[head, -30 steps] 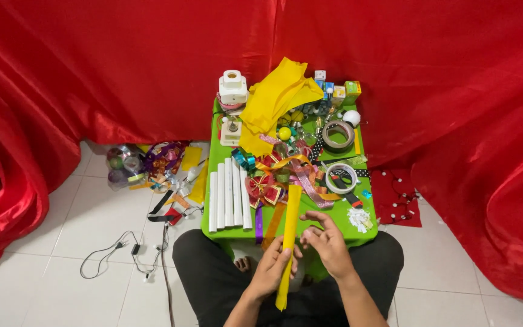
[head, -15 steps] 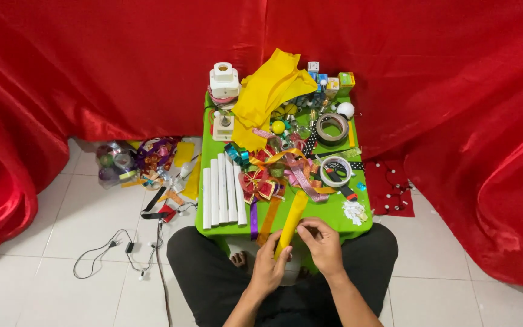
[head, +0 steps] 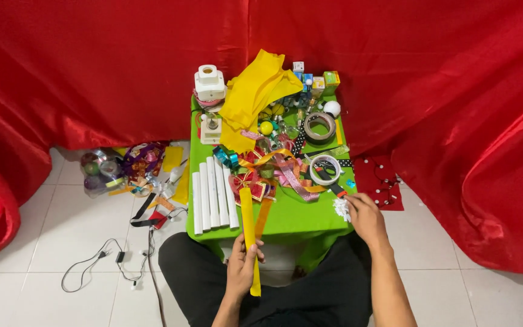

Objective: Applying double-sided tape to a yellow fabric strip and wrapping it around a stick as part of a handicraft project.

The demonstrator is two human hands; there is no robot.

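- left hand (head: 241, 266) closed around a long yellow paper strip (head: 248, 233), gripping near its lower half; the strip's long axis runs almost straight away from the person, top end lying over the near edge of the green table (head: 292, 221), bottom end hanging past the hand toward the lap
- right hand (head: 364, 217) off the strip; rests at the table's near right corner, fingers loosely curled, touching or just over a small white crumpled bit (head: 341, 208); cannot tell if it pinches anything
- key relation: the strip sits on the left side of the body, well apart from the right hand; left hand is the only one on it; the right hand lies to the strip's right, across the table's front edge
- just left of the strip's top end: a row of white paper rolls (head: 213, 194), lying parallel to the strip
- just right of it: an orange strip (head: 263, 217), tilted slightly, and a tangle of red and gold ribbon bows (head: 250, 181)
- near the right hand: a white tape ring (head: 325, 169) with a dark tool lying across it; farther back a brown tape roll (head: 320, 127)
- table's far end: heap of yellow paper sheets (head: 255, 97), a white dispenser (head: 210, 82), small coloured boxes
- floor on the left: ribbon scraps, a black cable (head: 101, 263); red cloth (head: 92, 60) draped all round
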